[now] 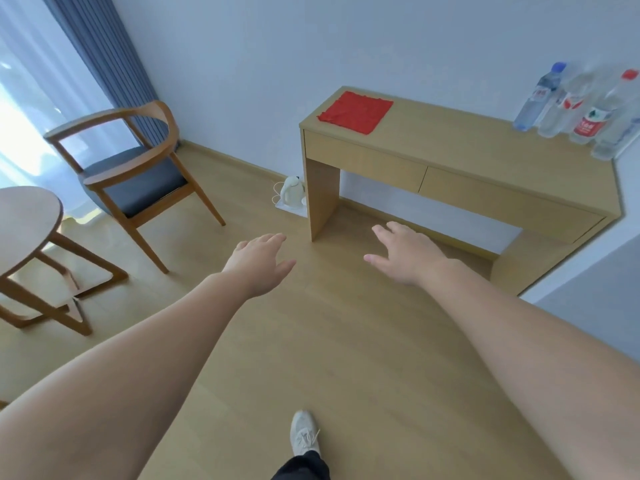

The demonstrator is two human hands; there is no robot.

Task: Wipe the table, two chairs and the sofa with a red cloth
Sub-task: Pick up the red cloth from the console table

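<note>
The red cloth lay spread flat on the near end of the worktop, straight ahead of the hands and well apart from both, roughly between their two lines of reach. It was close to square, with no clear long axis. The left hand and right hand were stretched forward, fingers relaxed, holding nothing. The right looked somewhat nearer and seemed the likelier to reach it.

Left hand, right hand outstretched (empty)
</note>
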